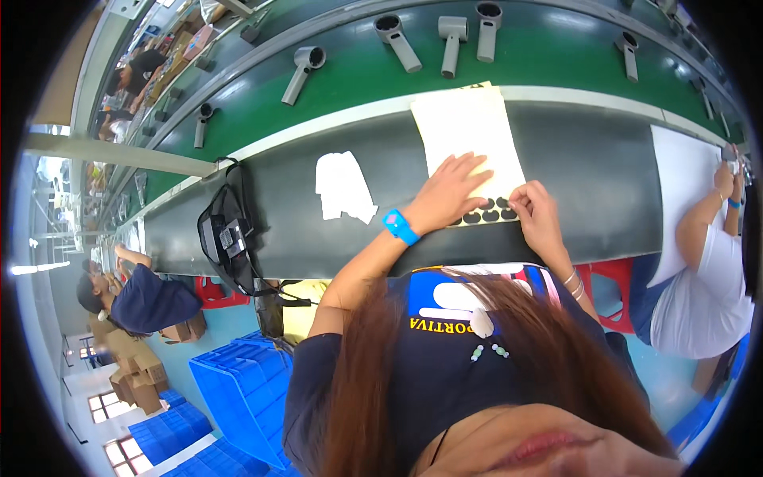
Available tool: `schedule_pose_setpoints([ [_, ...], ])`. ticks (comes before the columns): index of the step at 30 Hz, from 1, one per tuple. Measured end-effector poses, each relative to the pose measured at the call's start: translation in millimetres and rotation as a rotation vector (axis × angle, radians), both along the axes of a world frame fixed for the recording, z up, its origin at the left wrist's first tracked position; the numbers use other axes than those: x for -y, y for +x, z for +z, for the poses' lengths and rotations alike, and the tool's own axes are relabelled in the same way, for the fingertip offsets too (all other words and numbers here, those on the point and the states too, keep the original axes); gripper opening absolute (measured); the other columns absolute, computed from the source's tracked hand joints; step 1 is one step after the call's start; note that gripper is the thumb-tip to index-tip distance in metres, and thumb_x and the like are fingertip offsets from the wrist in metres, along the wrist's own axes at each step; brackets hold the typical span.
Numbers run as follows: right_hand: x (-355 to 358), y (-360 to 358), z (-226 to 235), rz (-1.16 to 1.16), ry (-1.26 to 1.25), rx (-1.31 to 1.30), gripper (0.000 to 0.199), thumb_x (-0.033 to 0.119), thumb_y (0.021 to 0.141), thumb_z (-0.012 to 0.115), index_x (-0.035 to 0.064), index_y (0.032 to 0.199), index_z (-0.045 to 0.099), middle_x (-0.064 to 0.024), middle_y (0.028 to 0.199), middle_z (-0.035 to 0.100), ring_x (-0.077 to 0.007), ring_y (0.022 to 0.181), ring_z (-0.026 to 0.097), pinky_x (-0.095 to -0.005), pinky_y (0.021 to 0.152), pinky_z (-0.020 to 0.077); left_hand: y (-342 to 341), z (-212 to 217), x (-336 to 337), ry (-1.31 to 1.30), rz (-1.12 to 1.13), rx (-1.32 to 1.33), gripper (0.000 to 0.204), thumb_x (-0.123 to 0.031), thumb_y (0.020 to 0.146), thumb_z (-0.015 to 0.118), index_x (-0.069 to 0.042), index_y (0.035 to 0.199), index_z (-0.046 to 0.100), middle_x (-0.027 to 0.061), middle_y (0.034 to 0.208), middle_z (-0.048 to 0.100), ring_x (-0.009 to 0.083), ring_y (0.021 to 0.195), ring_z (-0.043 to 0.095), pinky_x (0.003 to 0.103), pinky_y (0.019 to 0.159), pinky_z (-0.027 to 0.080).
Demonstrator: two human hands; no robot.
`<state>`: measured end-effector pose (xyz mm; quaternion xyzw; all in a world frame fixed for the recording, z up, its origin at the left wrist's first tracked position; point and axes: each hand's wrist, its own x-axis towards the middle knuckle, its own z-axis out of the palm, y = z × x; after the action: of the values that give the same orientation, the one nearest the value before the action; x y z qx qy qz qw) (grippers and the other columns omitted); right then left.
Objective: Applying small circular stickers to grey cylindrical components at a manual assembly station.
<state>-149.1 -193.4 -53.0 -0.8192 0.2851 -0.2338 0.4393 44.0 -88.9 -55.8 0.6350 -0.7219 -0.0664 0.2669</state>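
Observation:
A pale yellow backing sheet lies on the dark worktop in front of me, with small rounded black stickers in rows along its near edge. Flat across the sheet, just above the stickers, rests my left hand, fingers spread and holding nothing. My right hand is at the sheet's near right corner. Its thumb and forefinger pinch at the end sticker there, and the fingertips partly cover it. A crumpled white cloth or paper lies to the left of my left hand.
Beyond the dark worktop runs a green conveyor carrying several grey handheld device housings. A black bag stands at the left. To the right, a co-worker sits by a white sheet. Blue crates stand behind on the left.

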Motion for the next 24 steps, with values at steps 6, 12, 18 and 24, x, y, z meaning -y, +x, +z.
schedule_pose_setpoints([
  [6, 8.3, 0.5, 25.0, -0.127, 0.028, 0.22, 0.006, -0.002, 0.081, 0.061, -0.0014, 0.083, 0.056, -0.0063, 0.076, 0.052, -0.0131, 0.066, 0.05, -0.0249, 0.062, 0.0415, 15.2, -0.7, 3.7, 0.047, -0.086, -0.036, 0.047, -0.03, 0.083, 0.065, -0.01, 0.124, 0.054, 0.0159, 0.134, 0.045, 0.034, 0.124, 0.043, 0.045, 0.103, 0.034],
  [12, 14.3, 19.3, 53.0, -0.183, 0.072, 0.31, 0.018, -0.001, 0.084, 0.061, -0.0004, 0.101, 0.054, -0.0041, 0.087, 0.054, -0.011, 0.082, 0.052, -0.0244, 0.077, 0.0422, 158.7, 7.0, 88.4, -0.202, 0.907, -0.013, 0.063, -0.048, 0.08, 0.065, 0.007, 0.109, 0.052, 0.0245, 0.102, 0.055, 0.0392, 0.097, 0.051, 0.045, 0.084, 0.042],
  [18, 10.8, 29.2, 54.1, -0.183, -0.071, 0.344, 0.017, -0.004, 0.081, 0.063, -0.0012, 0.096, 0.056, -0.0052, 0.079, 0.056, -0.0119, 0.07, 0.052, -0.0244, 0.067, 0.0436, 220.3, -35.2, 124.6, -0.154, 1.043, -0.257, 0.047, -0.038, 0.075, 0.07, 0.005, 0.089, 0.061, 0.0202, 0.087, 0.062, 0.0331, 0.079, 0.061, 0.043, 0.07, 0.049],
  [24, 12.5, 26.6, 63.8, -0.148, -0.194, 0.231, 0.012, -0.004, 0.08, 0.063, -0.0018, 0.09, 0.058, -0.0082, 0.08, 0.057, -0.0143, 0.067, 0.052, -0.0249, 0.064, 0.0435, 181.4, 53.7, 61.1, -0.706, 0.647, -0.605, 0.026, -0.007, 0.077, 0.072, 0.004, 0.098, 0.06, 0.0082, 0.089, 0.058, 0.0121, 0.058, 0.062, 0.024, 0.05, 0.05],
])
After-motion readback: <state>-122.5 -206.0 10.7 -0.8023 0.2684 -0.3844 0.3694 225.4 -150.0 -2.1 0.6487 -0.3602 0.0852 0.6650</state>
